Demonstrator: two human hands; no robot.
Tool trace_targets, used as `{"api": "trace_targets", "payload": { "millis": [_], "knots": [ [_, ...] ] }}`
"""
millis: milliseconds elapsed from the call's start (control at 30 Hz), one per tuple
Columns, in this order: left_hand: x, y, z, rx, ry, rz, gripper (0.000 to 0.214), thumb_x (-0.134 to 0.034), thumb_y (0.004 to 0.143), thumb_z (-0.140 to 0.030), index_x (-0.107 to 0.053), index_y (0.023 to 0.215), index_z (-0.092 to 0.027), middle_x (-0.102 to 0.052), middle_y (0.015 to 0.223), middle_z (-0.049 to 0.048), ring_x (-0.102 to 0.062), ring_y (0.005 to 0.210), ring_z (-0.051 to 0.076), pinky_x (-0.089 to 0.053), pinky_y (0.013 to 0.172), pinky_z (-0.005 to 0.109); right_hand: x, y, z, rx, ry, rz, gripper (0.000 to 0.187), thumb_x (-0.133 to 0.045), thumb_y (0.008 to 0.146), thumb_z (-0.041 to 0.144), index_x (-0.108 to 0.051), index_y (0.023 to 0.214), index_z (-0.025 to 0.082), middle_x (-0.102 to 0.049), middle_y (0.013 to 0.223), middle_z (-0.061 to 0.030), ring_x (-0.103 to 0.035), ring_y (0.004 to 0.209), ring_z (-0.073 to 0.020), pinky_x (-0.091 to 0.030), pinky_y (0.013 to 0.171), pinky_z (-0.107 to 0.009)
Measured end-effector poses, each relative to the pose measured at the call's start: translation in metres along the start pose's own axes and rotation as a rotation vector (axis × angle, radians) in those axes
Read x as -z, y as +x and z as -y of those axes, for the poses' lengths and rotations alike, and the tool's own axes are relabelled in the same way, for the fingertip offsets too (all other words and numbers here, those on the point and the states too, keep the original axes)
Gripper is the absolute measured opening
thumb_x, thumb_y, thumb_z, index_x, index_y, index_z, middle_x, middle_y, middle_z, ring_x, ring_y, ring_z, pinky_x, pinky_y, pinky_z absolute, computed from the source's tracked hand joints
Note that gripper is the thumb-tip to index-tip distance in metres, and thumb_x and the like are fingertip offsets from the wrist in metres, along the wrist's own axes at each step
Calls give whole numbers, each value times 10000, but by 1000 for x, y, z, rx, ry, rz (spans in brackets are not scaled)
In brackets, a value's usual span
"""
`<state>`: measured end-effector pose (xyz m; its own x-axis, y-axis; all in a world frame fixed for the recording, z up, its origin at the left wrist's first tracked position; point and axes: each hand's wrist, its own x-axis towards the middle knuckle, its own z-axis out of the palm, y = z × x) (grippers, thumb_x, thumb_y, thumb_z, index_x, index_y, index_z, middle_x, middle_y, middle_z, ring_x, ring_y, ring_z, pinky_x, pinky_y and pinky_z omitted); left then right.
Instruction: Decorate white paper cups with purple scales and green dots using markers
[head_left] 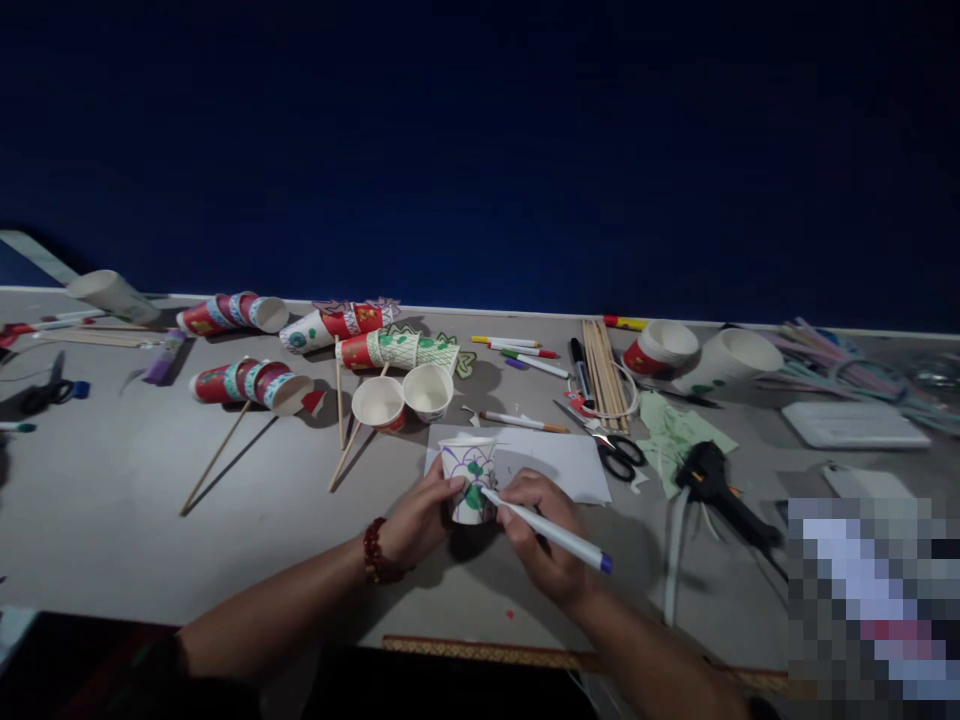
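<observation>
A white paper cup (459, 456) with purple curved lines and green patches stands upright in my left hand (417, 512), whose fingers wrap round its left side. My right hand (546, 535) grips a white marker pen (564, 537) with a purple end, its tip at the cup's front. Beneath and behind the cup lies white paper (559, 465). Just beyond are two open paper cups, one on the left (379, 403) and one on the right (428, 390). A brown-capped marker (523, 421) lies behind the paper.
Several decorated cup figures, such as a red one (251, 385) on a stick, lie to the left. Black-handled scissors (621, 458), wooden sticks (606, 375), a glue gun (724, 490) and green paper scraps (679, 435) lie right. Stacked cups (660, 350) stand behind.
</observation>
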<state>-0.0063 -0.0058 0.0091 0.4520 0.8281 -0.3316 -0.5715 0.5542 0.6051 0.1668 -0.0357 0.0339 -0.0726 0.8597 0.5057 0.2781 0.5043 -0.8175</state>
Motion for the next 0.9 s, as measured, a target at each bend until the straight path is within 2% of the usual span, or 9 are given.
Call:
{"api": "trace_targets", "payload": {
  "millis": [200,533,767,900],
  "knots": [
    [-1,-1,-1,12,5,-5,505,-872,740,-358,-675,1180,-207,-733,1052,62,-675,994,232,-498,873,331,0,1,-1,18,12,-8,113,-573,921,142,-613,908,248,-623,737,-3,-602,665,-189,-474,616,-317],
    [-3,-1,-3,10,9,-1,513,-883,726,-367,-668,1163,-203,-733,1079,76,-685,990,237,-503,848,326,-2,0,-1,22,-3,-24,128,-568,878,125,-592,859,249,-598,694,9,-585,616,-182,-446,570,-300],
    [-4,-1,-4,27,4,14,645,-880,731,-372,-620,1302,-224,-744,1071,77,-704,1035,280,-516,941,400,-1,0,-1,31,-11,-15,136,-557,837,118,-568,815,253,-605,678,14,-576,603,-179,-446,572,-293],
    [-4,-1,-4,31,0,13,642,-880,731,-377,-618,1297,-225,-746,1079,78,-707,1040,285,-511,969,414,-1,1,0,29,-28,6,145,-553,820,112,-558,792,255,-601,668,22,-576,595,-174,-443,576,-288]
  ]
}}
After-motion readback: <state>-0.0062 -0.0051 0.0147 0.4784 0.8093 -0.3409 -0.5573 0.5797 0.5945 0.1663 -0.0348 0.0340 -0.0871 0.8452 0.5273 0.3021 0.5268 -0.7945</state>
